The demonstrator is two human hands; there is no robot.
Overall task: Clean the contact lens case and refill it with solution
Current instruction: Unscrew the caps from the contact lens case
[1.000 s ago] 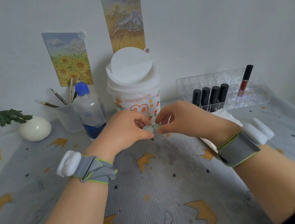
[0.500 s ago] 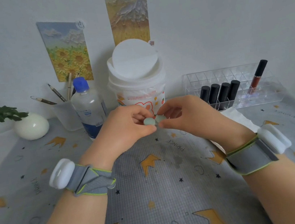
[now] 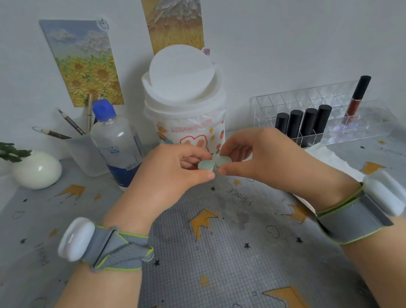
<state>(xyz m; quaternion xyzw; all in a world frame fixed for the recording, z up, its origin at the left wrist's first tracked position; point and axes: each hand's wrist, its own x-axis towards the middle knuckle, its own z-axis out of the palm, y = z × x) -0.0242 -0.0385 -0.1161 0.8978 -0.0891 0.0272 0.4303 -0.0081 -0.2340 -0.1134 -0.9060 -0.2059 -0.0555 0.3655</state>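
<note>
Item count, my desk, one of most things.
My hands: 2, left hand and right hand, with 2 wristbands, one per wrist. I count 1 lens case with 2 round green caps. 1 solution bottle. 1 white bin. 1 clear cup with at least 3 pencils; I can't get an exact number. 2 wall pictures: sunflowers, mountain. 1 plant pot. 1 clear organizer holding 4 black tubes and 1 red lip gloss. 1 white tissue.
</note>
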